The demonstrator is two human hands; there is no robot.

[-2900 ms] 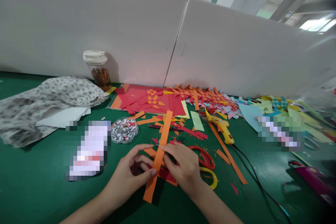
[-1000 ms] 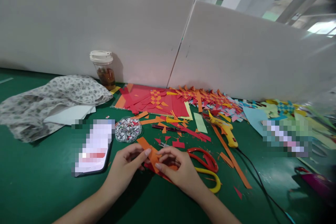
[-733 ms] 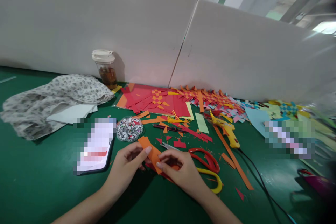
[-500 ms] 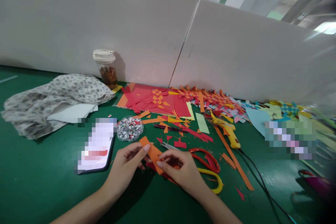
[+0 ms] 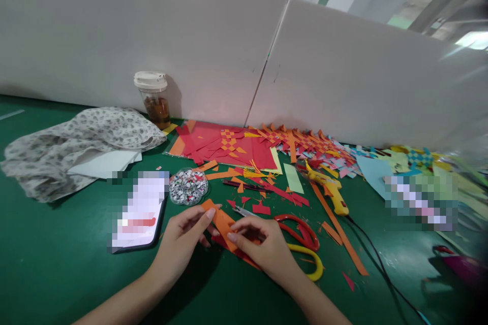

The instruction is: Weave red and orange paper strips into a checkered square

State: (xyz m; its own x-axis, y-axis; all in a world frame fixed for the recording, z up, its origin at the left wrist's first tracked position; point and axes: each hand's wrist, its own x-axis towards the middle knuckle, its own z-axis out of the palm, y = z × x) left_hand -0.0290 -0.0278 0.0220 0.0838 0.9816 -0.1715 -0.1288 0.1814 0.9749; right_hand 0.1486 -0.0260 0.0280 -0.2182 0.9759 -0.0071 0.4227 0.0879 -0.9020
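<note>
Between both hands, above the green table, I hold an orange paper strip (image 5: 221, 223) that slants down to the right. My left hand (image 5: 187, 228) pinches its upper end between thumb and fingers. At the lower end my right hand (image 5: 257, 238) grips it, thumb on top. Red paper (image 5: 242, 255) shows below the strip, partly hidden by my fingers. Close beside my right hand lie scissors (image 5: 297, 231) with one red and one yellow handle loop, their blades partly covered by the hand.
A phone (image 5: 139, 213) and a clear case of googly eyes (image 5: 188, 186) lie to the left. A yellow glue gun (image 5: 330, 188) trails its cord at right. Behind are red sheets (image 5: 206, 144), woven paper fish (image 5: 297, 139), a lidded cup (image 5: 154, 101) and patterned cloth (image 5: 84, 134).
Very little differs. The orange strip and my left fingers have shifted slightly, and the strip's upper end looks a little more bent. Everything on the table stays in place.
</note>
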